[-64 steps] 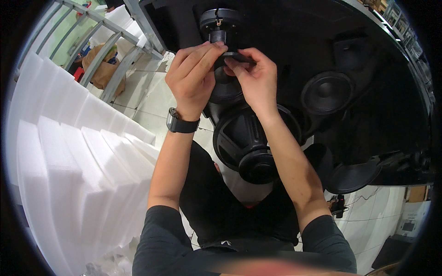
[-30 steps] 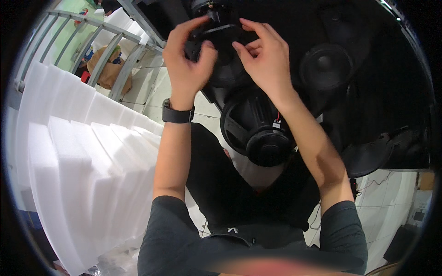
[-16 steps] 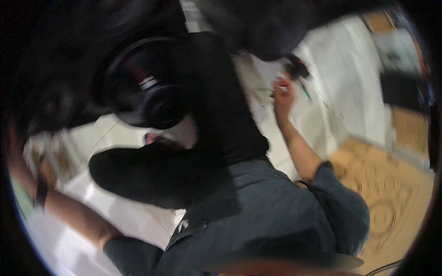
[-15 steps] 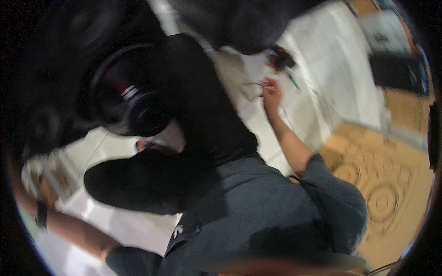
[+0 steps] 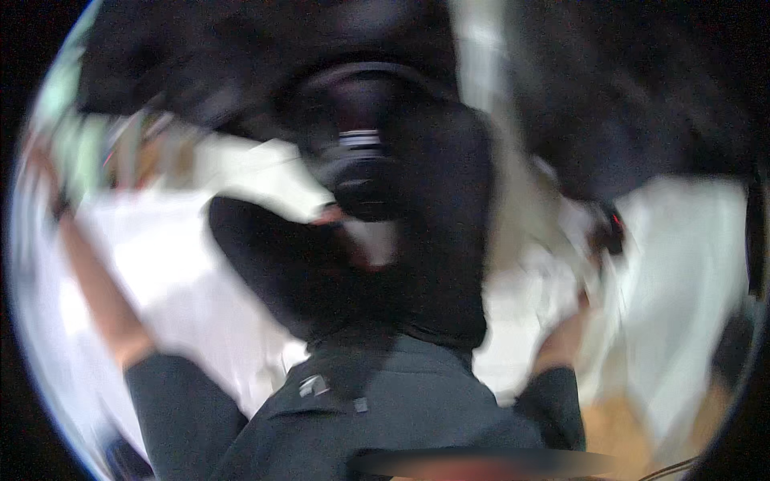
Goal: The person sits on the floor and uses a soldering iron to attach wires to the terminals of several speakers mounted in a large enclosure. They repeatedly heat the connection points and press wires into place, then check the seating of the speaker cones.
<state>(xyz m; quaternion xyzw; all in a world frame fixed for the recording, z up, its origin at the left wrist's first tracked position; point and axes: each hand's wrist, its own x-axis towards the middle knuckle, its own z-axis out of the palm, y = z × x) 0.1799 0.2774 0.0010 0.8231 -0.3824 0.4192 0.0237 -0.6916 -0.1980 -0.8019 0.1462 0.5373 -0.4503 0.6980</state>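
Note:
My left hand [image 5: 40,164] is stretched out at the far left rim, smeared by motion, with a dark band on its wrist. It is nearest to some blurred upright green and brown things [image 5: 132,152]. My right hand [image 5: 579,311] is low on the right, over the white floor; its fingers are too blurred to read. Just beyond it lies a small black device [image 5: 605,228] with a red light. Between my black-clad legs, a round black object [image 5: 365,152] with a white-striped mark stands close to me; its kind cannot be made out.
Large dark shapes [image 5: 642,88] fill the top of the view on both sides. White flooring [image 5: 176,264] spreads around my legs. A tan cardboard surface [image 5: 618,425] shows at the lower right, and a dark thing [image 5: 734,349] stands at the right rim.
The whole view has swung, so the cardboard at the right has mostly left it. My left arm now points further up along the left rim. My right hand appears lower and further right.

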